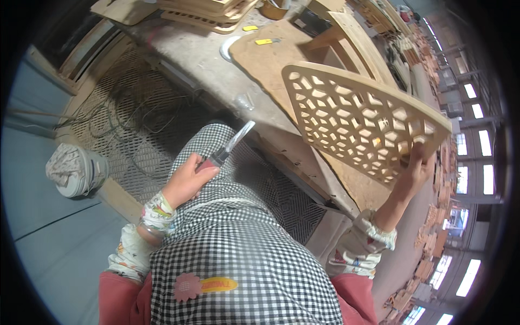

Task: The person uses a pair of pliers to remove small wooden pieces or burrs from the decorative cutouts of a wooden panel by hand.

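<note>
Tool (228,150) in left hand (188,180), panel (362,122) in right hand (418,170)

Left wraps the tool's red handle, over the apron (244,233). Right pinches the panel's right edge; panel tilted above the surface (203,62). Apron's yellow patch (219,285) has upside-down lettering.

Left hand (187,179) closed in a grip, thumb (208,175) forward, right forearm (394,208) angled outward, right hand (417,170) gripping, fingers (417,152) partly hidden

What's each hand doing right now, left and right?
Left hand: closed around a red-handled bladed tool.
Right hand: holding the perforated wooden panel by its edge.
</note>
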`<state>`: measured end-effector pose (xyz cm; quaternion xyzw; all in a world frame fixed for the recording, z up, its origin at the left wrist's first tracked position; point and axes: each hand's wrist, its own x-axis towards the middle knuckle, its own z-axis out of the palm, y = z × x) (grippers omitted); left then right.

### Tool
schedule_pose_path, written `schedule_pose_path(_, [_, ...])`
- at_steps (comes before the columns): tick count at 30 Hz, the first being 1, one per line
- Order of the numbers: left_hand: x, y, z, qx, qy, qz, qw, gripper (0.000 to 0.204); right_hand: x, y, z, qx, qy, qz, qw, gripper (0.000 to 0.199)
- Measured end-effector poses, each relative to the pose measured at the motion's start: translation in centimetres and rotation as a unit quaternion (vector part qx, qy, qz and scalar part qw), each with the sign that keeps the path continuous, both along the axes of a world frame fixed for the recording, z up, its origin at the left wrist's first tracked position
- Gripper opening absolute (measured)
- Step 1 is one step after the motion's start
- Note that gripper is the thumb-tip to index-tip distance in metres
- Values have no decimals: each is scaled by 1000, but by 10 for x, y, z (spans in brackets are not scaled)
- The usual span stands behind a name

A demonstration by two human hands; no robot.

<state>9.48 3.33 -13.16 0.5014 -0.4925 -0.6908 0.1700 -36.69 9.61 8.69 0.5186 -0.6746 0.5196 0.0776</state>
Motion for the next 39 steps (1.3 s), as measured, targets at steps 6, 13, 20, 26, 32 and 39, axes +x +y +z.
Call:
schedule_pose_path(6, [-20,-7,23,-141,-34,-89,985,51,14,43,-7,-113,-103,-104,983,63])
schedule_pose_path(13, [-51,-21,77,-124,1,-142,982,48,20,52,-22,-152,-68,-157,973,68])
schedule_pose_path(20, [-62,-17,78,-261,-60,-115,957,51,24,61,-80,-146,-77,-181,969,70])
schedule_pose_path(26, [-58,-24,105,-339,-189,-87,917,51,36,61,-128,-204,-151,-127,959,67])
schedule_pose_path(32, [-72,-29,135,-445,-293,-110,839,46,33,76,-139,-173,-81,-137,972,68])
schedule_pose_path(39, [-85,-21,163,-455,-335,-148,812,37,51,77,-130,-159,13,-115,980,62])
